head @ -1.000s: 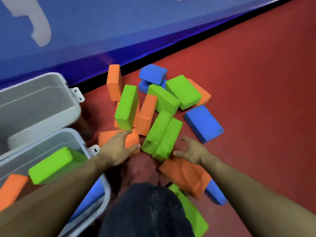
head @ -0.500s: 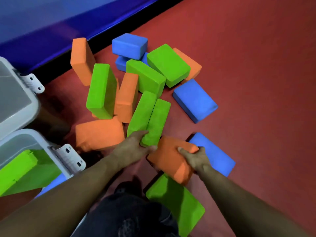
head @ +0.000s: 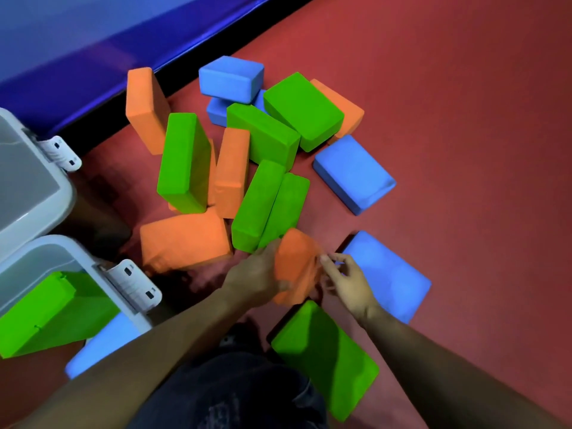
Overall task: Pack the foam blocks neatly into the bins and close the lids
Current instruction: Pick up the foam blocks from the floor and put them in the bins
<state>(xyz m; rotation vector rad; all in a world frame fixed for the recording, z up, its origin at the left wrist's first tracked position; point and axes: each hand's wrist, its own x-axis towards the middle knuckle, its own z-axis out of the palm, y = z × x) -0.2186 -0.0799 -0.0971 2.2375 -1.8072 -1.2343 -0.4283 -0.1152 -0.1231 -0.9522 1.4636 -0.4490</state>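
Orange foam, blurred by motion, sits between the two hands: an orange block [head: 295,266] held up off the red floor [head: 464,119], just in front of the pile. The left hand [head: 257,278] grasps its left side with fingers wrapped around the edge. The right hand [head: 346,281] is just beside its right edge, fingers loosely curled; whether they grip the foam I cannot tell. Below lies a flat green block [head: 325,357], and to the right a flat blue block [head: 387,274]. Beyond, the heap of orange, green and blue blocks [head: 263,144] leans together on the floor. At left, the near grey bin [head: 62,252] stands open with a green block [head: 46,314] tilted inside; a second grey bin [head: 34,187] stands just behind it. A blue padded wall [head: 93,41] runs along the far edge.
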